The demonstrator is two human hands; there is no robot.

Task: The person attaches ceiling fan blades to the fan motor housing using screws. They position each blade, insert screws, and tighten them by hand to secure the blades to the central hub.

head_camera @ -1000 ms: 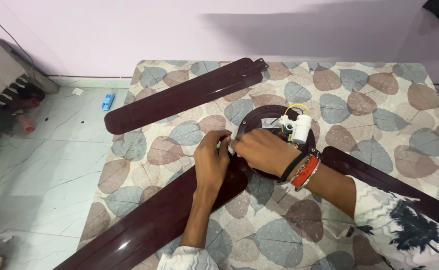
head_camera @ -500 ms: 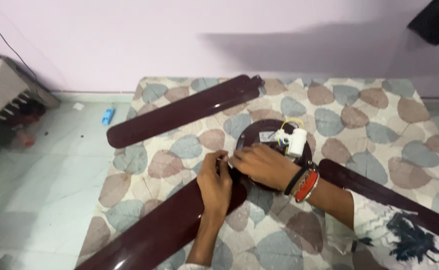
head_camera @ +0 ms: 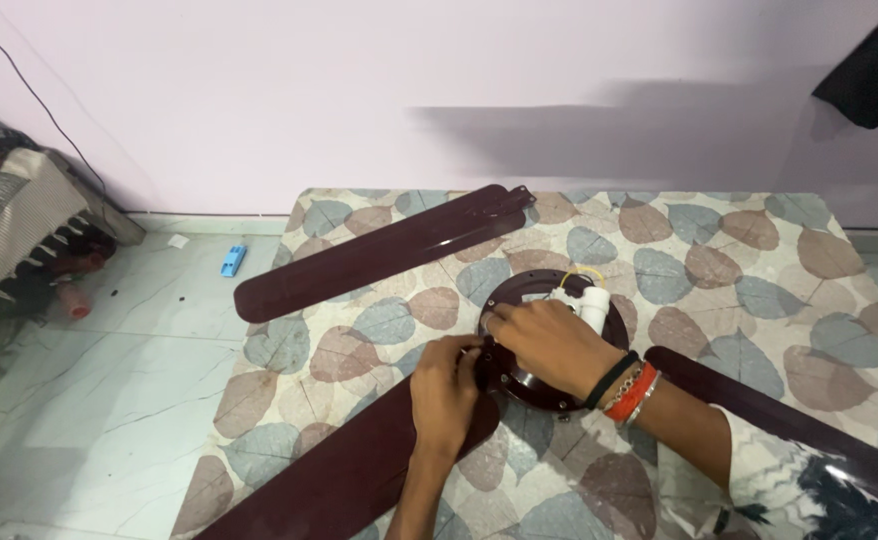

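Observation:
A dark maroon ceiling fan lies apart on a leaf-patterned cloth (head_camera: pixel 739 270). Its round motor hub (head_camera: pixel 531 385) sits in the middle with a white capacitor (head_camera: pixel 595 305) and a yellow wire on top. My left hand (head_camera: pixel 446 393) rests on the inner end of the near blade (head_camera: pixel 339 480), fingers pinched at the hub's rim. My right hand (head_camera: pixel 549 345), with red and black bangles at the wrist, lies over the hub, fingertips meeting the left hand's at the blade joint. What the fingers pinch is too small to make out. A loose blade (head_camera: pixel 389 250) lies at the back left.
A third blade (head_camera: pixel 759 410) runs off to the right under my forearm. White marble floor (head_camera: pixel 109 400) lies left of the cloth, with a small blue object (head_camera: pixel 232 261) and a red one (head_camera: pixel 75 300) near a striped fabric pile (head_camera: pixel 4 230). A pink wall stands behind.
The view has tilted up and back, so more wall shows. Both hands stay at the blade joint on the hub, with only small finger movements.

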